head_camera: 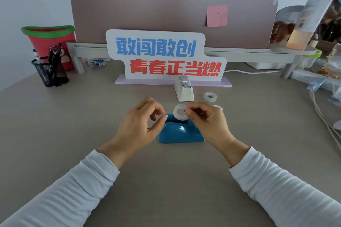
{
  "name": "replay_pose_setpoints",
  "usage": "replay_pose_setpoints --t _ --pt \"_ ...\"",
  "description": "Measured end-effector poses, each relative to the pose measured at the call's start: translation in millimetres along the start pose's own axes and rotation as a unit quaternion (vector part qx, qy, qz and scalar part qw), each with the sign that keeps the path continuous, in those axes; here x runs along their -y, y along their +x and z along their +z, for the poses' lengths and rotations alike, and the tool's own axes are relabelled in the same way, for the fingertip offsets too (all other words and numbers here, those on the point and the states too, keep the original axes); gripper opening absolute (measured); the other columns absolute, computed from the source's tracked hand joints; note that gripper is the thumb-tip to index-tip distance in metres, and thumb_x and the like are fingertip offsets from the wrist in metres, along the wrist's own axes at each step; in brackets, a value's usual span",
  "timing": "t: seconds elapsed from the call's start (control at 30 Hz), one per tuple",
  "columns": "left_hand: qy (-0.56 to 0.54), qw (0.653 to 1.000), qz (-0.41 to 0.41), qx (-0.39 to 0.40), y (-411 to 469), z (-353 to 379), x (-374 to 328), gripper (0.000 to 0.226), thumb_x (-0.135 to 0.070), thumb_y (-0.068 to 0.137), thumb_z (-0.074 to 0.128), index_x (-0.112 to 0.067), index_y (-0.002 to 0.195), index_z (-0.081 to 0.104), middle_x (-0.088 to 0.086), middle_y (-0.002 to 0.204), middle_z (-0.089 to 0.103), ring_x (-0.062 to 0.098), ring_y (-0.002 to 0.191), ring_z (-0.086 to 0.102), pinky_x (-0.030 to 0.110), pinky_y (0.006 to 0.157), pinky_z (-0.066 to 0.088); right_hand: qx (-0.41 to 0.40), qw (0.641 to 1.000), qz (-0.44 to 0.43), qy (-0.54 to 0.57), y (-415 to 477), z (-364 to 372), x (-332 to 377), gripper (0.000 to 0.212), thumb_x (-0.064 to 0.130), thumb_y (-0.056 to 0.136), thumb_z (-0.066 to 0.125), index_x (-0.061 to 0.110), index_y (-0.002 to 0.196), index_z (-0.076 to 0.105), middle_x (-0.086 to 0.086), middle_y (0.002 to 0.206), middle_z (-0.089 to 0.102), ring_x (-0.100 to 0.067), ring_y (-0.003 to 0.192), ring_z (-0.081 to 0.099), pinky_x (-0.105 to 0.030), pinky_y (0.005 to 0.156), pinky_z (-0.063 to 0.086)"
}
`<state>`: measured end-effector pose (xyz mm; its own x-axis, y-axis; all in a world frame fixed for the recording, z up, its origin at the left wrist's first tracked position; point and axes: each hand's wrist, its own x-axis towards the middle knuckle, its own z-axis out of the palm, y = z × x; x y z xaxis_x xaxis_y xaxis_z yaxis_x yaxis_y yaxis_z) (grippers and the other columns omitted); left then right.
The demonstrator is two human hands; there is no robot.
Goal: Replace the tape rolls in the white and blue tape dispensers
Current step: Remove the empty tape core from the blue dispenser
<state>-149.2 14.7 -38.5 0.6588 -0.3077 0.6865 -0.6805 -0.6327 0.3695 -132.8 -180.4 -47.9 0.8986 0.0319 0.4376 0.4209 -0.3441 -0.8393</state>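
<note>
Blue dispenser (pixel 181 132) sits on the grey desk (pixel 166 171), near and central, between both hands. The right hand (pixel 206 121) pinches a clear tape roll (pixel 180 118) just above the dispenser's far end. The left hand (pixel 140 125) is curled, thumb and forefinger close together beside the roll; whether they hold tape I cannot tell. The white dispenser (pixel 184 91) stands farther off, a spare roll (pixel 210 96) to its right.
</note>
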Motion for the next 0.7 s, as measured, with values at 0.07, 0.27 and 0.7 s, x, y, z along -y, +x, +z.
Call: replay_pose_setpoints --t 0.07,0.27,0.7 --pt "0.019 1.000 -0.018 0.009 -5.4 -2.7 0.8 0.015 -0.034 0.082 0.048 -0.020 0.081 0.052 -0.008 0.079 0.052 0.008 0.067 0.051 0.015 0.058 0.040 -0.005 1.000 -0.003 -0.003 -3.9 0.7 1.5 0.012 0.012 0.083 0.064 0.023 0.086 0.067 0.004 0.080 0.068 -0.007 0.073 0.061 -0.009 0.069 0.048" --pt "-0.031 0.996 -0.073 -0.049 -3.8 13.4 -27.5 0.005 -0.016 0.081 0.061 -0.014 0.084 0.058 -0.006 0.077 0.055 0.008 0.064 0.053 0.012 0.056 0.040 -0.033 0.998 -0.040 -0.030 -20.7 -2.4 7.2 0.011 0.013 0.084 0.063 0.010 0.093 0.068 0.002 0.085 0.067 0.007 0.072 0.059 -0.005 0.068 0.045" --pt "-0.033 0.995 -0.091 0.005 -34.3 21.1 -29.2 0.005 -0.014 0.081 0.062 -0.015 0.085 0.058 -0.005 0.079 0.056 0.009 0.068 0.056 0.015 0.059 0.042 -0.066 0.994 -0.065 -0.060 -50.0 -12.1 10.4 0.009 0.012 0.082 0.064 0.011 0.091 0.068 0.003 0.086 0.067 -0.003 0.078 0.061 -0.004 0.073 0.044"
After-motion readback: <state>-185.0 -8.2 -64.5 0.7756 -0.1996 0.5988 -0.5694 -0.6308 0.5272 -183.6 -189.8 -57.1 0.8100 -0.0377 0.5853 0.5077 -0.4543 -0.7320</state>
